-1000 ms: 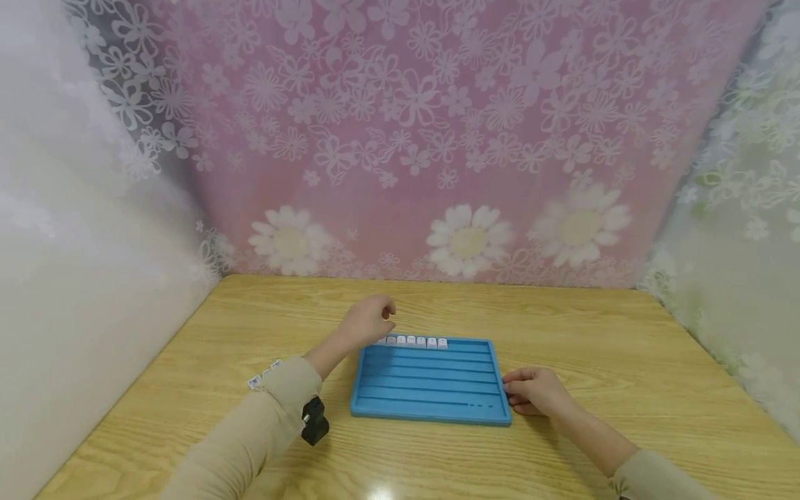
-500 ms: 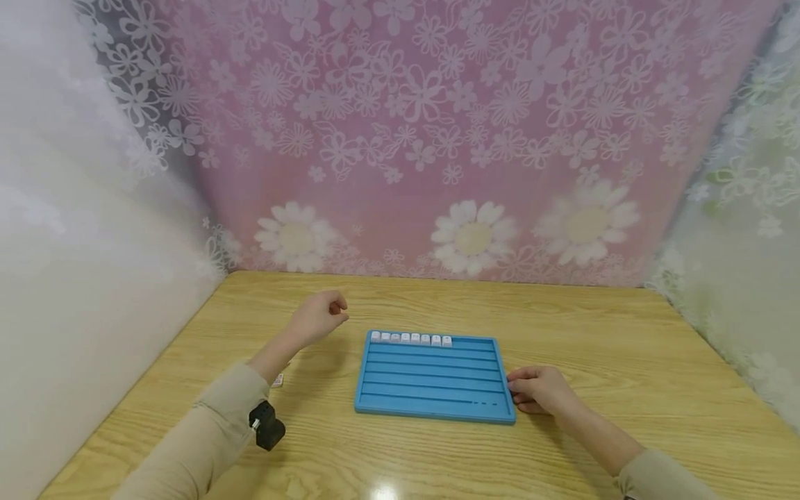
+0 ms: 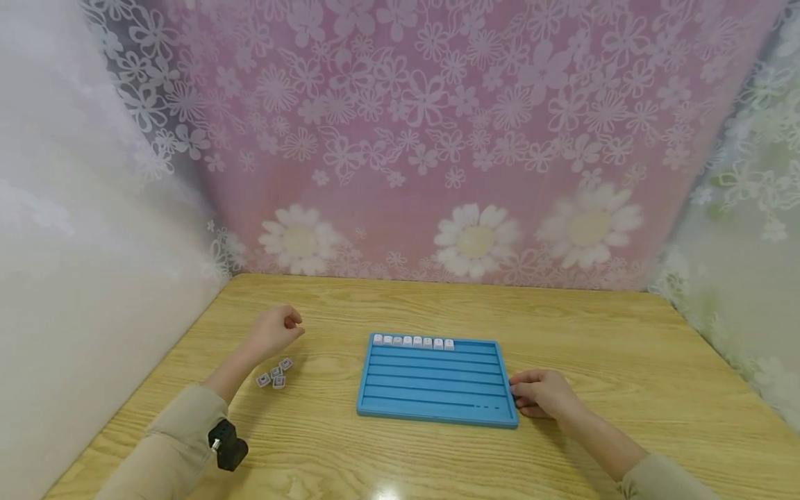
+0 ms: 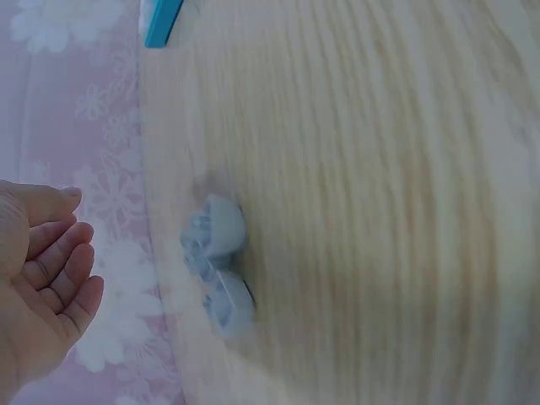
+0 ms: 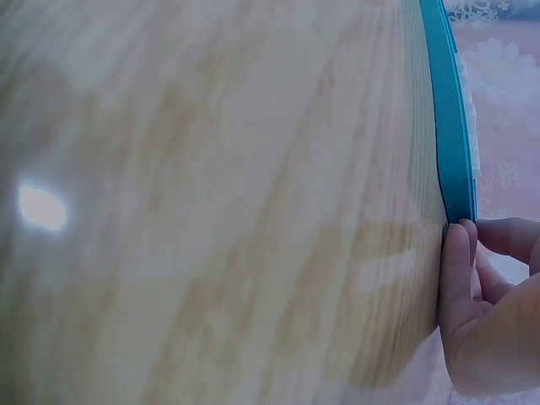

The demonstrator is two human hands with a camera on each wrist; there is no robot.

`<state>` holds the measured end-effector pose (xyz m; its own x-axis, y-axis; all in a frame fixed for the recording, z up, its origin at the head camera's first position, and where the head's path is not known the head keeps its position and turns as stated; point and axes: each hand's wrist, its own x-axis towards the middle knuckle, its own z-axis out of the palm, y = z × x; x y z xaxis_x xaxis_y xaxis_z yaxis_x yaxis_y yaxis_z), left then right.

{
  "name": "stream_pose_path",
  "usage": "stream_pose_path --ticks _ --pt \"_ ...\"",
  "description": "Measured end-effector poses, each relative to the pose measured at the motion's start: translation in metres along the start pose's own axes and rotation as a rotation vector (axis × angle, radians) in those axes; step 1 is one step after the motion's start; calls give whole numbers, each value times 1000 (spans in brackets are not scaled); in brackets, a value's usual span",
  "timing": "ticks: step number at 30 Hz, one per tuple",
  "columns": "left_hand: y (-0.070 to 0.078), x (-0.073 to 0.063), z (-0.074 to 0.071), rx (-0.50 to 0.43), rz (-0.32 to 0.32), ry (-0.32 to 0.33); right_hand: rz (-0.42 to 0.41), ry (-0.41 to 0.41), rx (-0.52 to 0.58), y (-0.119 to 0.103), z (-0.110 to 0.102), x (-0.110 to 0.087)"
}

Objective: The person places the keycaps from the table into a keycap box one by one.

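A shallow blue tray (image 3: 437,378) with raised ridges lies on the table. Along its back groove stands a row of several white keycaps (image 3: 412,342), starting from the left corner. My right hand (image 3: 545,394) pinches the tray's right edge between thumb and fingers; the right wrist view shows the fingertips (image 5: 460,232) at the blue rim. Loosely bent and holding nothing, my left hand (image 3: 273,332) hovers left of the tray. Just below it, several loose keycaps (image 3: 276,373) lie in a small cluster on the wood. They appear as blurred white pieces (image 4: 224,228) in the left wrist view.
The wooden table (image 3: 350,458) runs back to a pink flowered backdrop (image 3: 400,139). Pale walls stand at both sides. A black wrist camera (image 3: 228,446) is strapped under my left sleeve.
My left hand has moved left from above the tray's back left corner, uncovering the row's left end and the loose keycaps. The right hand stays at the tray's edge.
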<state>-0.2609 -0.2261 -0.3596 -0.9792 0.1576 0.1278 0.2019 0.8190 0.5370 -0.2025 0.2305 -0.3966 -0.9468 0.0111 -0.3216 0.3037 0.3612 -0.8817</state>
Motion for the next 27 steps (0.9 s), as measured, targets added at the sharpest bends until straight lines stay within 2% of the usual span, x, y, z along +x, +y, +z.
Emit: stream_pose_path --ticks 5,12,20,27 --pt "-13 -7 -1 26 -33 -18 7 6 -2 0 0 2" --pt "-23 -16 2 70 -44 -50 -2 -12 -19 0 -3 5" --pt "-28 -21 10 8 -100 -114 8 -10 -18 1 -5 8" --pt "-29 -23 11 15 -113 -130 -4 -19 -14 0 -6 11"
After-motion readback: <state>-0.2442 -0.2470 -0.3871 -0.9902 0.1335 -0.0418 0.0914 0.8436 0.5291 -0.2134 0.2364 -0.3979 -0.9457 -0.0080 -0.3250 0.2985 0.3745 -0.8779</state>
